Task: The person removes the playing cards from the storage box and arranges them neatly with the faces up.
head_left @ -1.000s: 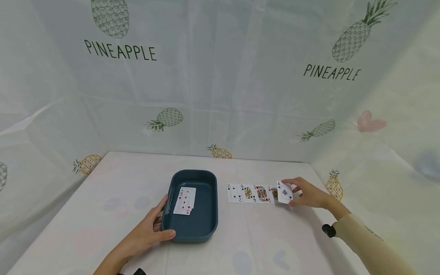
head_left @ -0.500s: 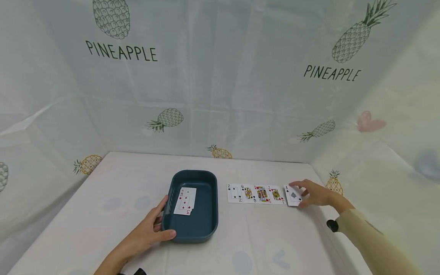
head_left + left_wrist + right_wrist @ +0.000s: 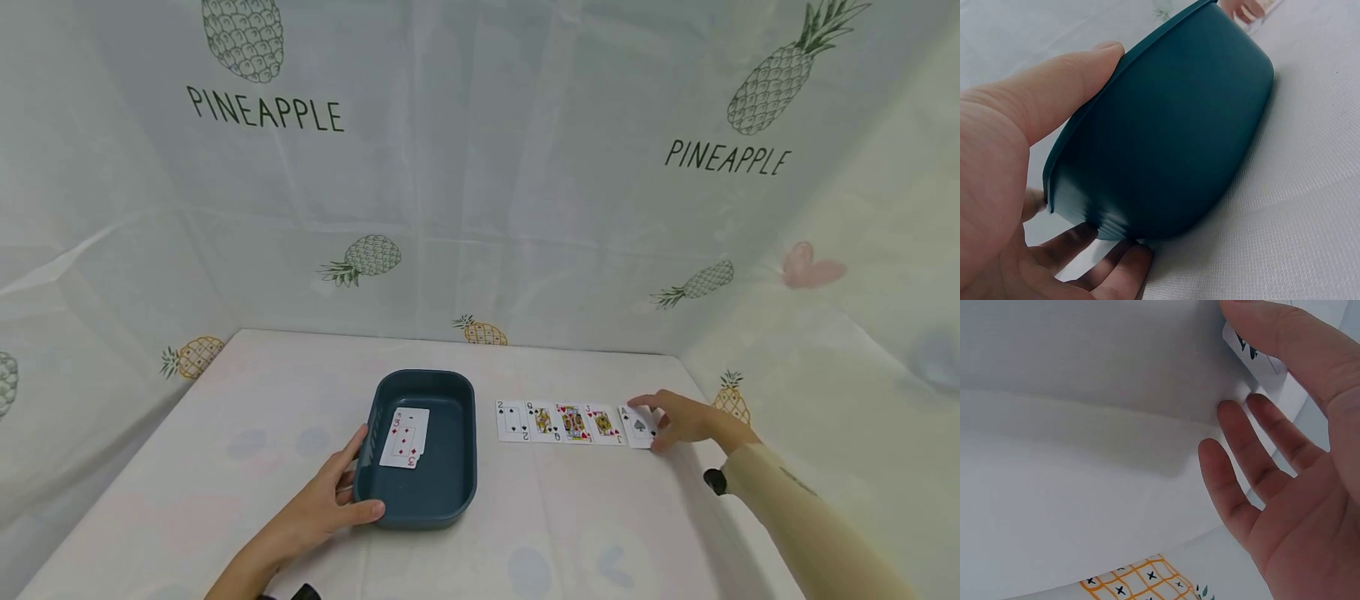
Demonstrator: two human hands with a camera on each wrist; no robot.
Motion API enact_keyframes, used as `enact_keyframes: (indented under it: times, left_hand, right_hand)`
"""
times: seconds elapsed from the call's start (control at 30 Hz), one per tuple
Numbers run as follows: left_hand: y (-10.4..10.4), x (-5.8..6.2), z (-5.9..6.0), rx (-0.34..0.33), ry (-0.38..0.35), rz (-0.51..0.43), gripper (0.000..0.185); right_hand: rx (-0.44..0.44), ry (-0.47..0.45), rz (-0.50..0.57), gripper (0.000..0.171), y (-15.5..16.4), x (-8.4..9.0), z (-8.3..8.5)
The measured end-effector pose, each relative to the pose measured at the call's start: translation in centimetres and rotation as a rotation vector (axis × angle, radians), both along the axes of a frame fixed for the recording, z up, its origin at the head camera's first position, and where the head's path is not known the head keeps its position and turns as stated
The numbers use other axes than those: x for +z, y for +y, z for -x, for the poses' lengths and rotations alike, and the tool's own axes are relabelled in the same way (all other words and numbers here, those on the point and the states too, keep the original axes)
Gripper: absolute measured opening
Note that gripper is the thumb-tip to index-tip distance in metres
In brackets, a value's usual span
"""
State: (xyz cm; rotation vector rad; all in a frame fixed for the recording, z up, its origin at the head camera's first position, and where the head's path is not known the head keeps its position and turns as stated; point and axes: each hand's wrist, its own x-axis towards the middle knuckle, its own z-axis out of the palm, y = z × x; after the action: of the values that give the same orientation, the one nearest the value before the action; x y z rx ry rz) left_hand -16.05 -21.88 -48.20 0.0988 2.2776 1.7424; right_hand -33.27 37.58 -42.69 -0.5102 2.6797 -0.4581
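On the white table stands a dark teal rectangular basin [image 3: 442, 500], and my left hand [image 3: 326, 500] grips its near-left corner. The thumb lies along the rim in the left wrist view, with the other fingers against the outer wall [image 3: 1166, 131]. Inside the basin lies a three of diamonds [image 3: 401, 443], partly covering another card. My right hand [image 3: 682, 419] holds the ace of spades [image 3: 637, 427] by its right side, index finger at the top edge and thumb at the bottom. In the right wrist view the thumb covers much of that card [image 3: 1254, 353]; the remaining fingers are spread.
Left of the ace, a row of face-up cards runs toward the basin: a two of spades [image 3: 512, 421], a queen [image 3: 542, 422], a king [image 3: 573, 423] and a jack [image 3: 603, 425]. A pineapple-print cloth [image 3: 525, 250] rises behind the table's back edge.
My right hand has carried the ace rightward off the jack and lowered it to the row's right end, where it lies flat. The left hand and basin have stayed put.
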Motion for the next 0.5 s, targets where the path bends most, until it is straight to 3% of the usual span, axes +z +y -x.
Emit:
enact_keyframes:
  times: [0.5]
  left_hand:
    - [-0.15,-0.05,-0.02,-0.003,-0.002,-0.026,0.113]
  right_hand:
    - [0.000,0.001,-0.067,0.081,-0.77,-0.77,0.91]
